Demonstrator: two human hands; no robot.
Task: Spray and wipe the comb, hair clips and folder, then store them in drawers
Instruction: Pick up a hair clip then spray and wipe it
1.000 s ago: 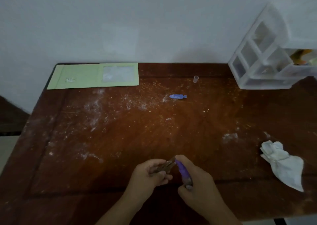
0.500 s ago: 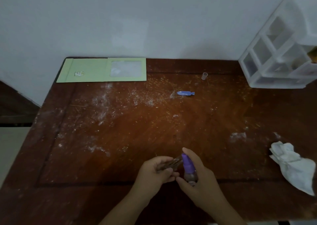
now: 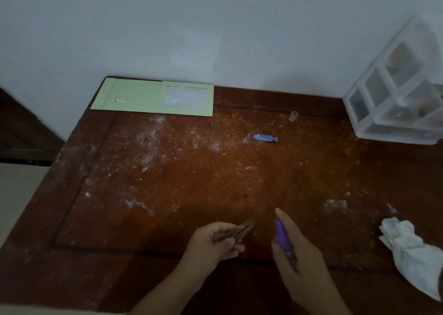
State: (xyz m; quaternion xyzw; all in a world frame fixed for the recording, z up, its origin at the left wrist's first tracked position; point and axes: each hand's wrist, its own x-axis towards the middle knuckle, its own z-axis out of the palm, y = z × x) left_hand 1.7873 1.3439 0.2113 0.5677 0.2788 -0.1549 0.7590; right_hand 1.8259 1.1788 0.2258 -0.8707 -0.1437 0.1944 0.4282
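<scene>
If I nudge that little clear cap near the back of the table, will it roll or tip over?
The cap stands upright, small and probably very light, so a nudge likely tips it. It looks round, so once down it may roll across the table.

You are looking through a single head-worn wide-angle camera, tilting forward and down over the bench (image 3: 215, 182) from its near edge. It is facing the wall at 12 o'clock, sitting close above the hands at 6 o'clock, with the bench filling most of the view.
</scene>
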